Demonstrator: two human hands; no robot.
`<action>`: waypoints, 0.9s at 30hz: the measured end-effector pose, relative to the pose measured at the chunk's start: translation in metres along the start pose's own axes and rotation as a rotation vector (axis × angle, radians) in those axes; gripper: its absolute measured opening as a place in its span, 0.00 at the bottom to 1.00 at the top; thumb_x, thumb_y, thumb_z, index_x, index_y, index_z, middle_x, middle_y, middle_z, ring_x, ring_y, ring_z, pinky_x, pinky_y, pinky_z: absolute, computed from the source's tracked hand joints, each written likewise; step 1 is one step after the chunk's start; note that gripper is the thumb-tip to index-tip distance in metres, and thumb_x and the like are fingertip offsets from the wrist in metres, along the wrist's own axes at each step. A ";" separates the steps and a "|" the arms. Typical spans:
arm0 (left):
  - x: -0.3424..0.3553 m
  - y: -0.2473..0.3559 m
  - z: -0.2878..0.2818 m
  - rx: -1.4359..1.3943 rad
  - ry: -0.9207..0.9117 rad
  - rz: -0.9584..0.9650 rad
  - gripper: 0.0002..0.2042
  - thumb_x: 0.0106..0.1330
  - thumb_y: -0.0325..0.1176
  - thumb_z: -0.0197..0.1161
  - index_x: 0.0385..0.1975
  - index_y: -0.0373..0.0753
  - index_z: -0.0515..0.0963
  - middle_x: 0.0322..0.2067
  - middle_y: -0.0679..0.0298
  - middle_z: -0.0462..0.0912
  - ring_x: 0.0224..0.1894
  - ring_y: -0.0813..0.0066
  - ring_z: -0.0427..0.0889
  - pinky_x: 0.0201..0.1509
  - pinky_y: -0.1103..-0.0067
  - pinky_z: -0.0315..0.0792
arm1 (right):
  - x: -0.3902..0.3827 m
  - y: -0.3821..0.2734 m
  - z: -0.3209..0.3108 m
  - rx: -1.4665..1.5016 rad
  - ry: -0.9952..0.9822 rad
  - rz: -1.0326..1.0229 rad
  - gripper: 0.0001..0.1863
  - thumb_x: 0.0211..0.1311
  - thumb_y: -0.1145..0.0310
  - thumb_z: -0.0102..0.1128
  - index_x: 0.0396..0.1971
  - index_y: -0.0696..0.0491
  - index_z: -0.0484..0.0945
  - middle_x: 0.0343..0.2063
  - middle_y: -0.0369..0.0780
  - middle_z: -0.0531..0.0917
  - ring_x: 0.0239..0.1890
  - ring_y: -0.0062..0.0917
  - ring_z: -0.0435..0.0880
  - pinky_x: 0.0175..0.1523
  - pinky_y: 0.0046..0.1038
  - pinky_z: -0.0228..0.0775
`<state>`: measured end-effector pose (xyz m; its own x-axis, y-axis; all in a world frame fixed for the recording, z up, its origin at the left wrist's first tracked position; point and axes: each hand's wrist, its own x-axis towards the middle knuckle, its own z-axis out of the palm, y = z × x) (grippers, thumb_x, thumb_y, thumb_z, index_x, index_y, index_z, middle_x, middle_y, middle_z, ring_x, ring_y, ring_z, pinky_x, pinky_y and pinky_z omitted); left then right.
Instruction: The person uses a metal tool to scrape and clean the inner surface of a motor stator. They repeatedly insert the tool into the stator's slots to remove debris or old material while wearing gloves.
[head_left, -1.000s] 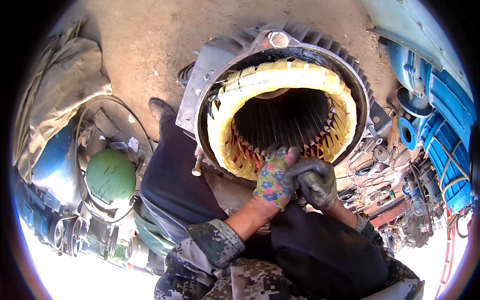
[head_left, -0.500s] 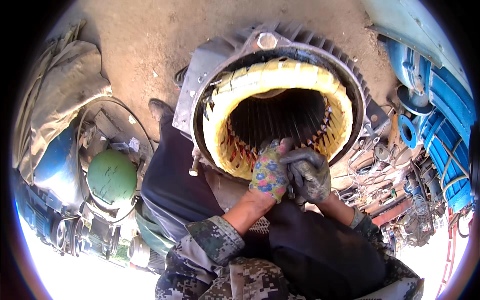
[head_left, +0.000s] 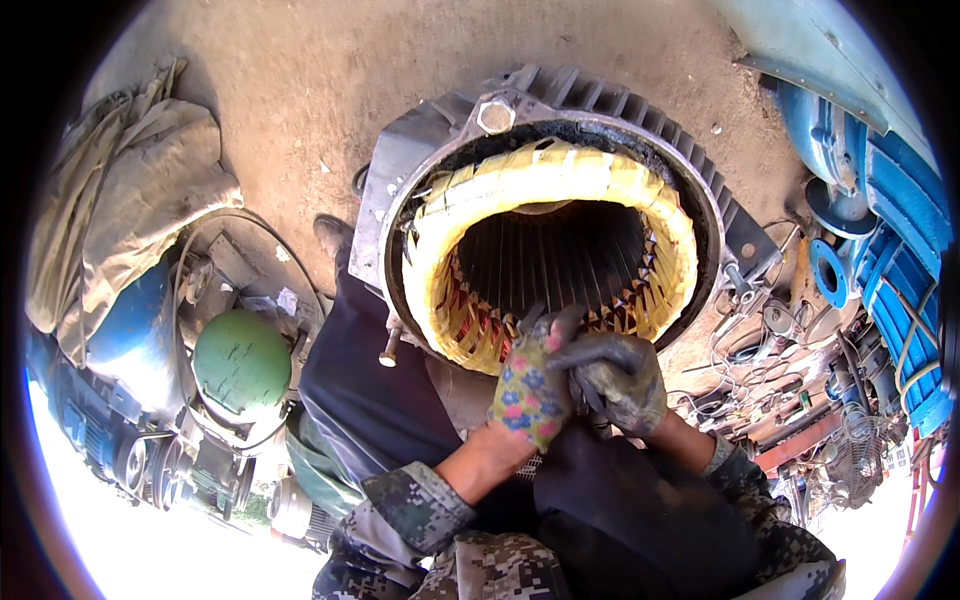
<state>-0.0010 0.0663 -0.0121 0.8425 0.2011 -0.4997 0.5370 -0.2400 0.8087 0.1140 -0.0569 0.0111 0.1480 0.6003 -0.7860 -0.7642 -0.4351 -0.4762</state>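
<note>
A finned grey motor housing (head_left: 378, 235) stands before me, its open end showing a ring of yellow wrapped windings (head_left: 545, 172) around a dark slotted bore (head_left: 545, 250). At the ring's lower edge, my left hand (head_left: 532, 390), in a floral glove with dark fingertips, has its fingers bent and pressed against my right hand. My right hand (head_left: 615, 380), in a grimy grey glove, is curled up beside it. What they grip is hidden between the fingers. A bolt (head_left: 390, 350) sticks out at the housing's lower left.
A tan tarp (head_left: 140, 210), green domed object (head_left: 242, 365) and blue machines lie at left. Blue cast parts (head_left: 900, 200) and a flange (head_left: 828, 272) line the right, above tangled wires, tools and a wire fan guard (head_left: 855, 460). My legs (head_left: 350, 350) surround the housing's near side.
My hands have shifted slightly down, staying together with fingers curled. The view has moved a little, so the floor and surrounding objects sit lower in the picture.
</note>
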 end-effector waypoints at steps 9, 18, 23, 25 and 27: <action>-0.024 0.052 0.006 0.005 0.007 -0.065 0.31 0.62 0.26 0.62 0.66 0.26 0.63 0.63 0.40 0.66 0.66 0.40 0.67 0.73 0.55 0.61 | -0.023 -0.005 -0.011 -0.073 0.050 -0.145 0.18 0.74 0.60 0.55 0.50 0.59 0.84 0.17 0.33 0.76 0.17 0.14 0.72 0.25 0.21 0.65; -0.028 0.043 0.017 -0.090 0.071 -0.043 0.32 0.60 0.25 0.63 0.65 0.27 0.63 0.60 0.41 0.68 0.63 0.39 0.68 0.70 0.55 0.64 | -0.023 -0.012 -0.009 -0.263 0.074 -0.093 0.16 0.70 0.63 0.56 0.47 0.56 0.86 0.15 0.34 0.77 0.18 0.16 0.76 0.27 0.22 0.69; -0.020 0.036 0.017 -0.053 0.098 0.030 0.30 0.62 0.25 0.62 0.64 0.25 0.62 0.60 0.42 0.68 0.64 0.42 0.68 0.72 0.55 0.62 | -0.019 -0.003 -0.006 -0.302 0.114 -0.198 0.16 0.72 0.63 0.55 0.45 0.57 0.86 0.19 0.33 0.78 0.19 0.14 0.74 0.28 0.21 0.66; -0.021 0.033 0.016 -0.035 0.102 0.018 0.30 0.62 0.26 0.63 0.64 0.25 0.63 0.60 0.41 0.69 0.64 0.42 0.68 0.72 0.55 0.62 | -0.018 -0.012 -0.005 -0.315 0.091 -0.038 0.15 0.72 0.63 0.57 0.45 0.56 0.87 0.28 0.36 0.84 0.30 0.19 0.82 0.39 0.23 0.74; -0.024 0.034 0.016 -0.026 0.107 -0.023 0.30 0.61 0.27 0.63 0.63 0.25 0.63 0.59 0.40 0.70 0.64 0.41 0.69 0.71 0.55 0.63 | -0.012 -0.018 0.005 -0.266 0.099 -0.048 0.15 0.72 0.63 0.58 0.45 0.57 0.87 0.34 0.39 0.86 0.38 0.21 0.84 0.46 0.24 0.74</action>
<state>-0.0024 0.0383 0.0223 0.8199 0.3071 -0.4831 0.5535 -0.2101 0.8059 0.1224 -0.0530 0.0309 0.2503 0.5618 -0.7885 -0.5652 -0.5764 -0.5901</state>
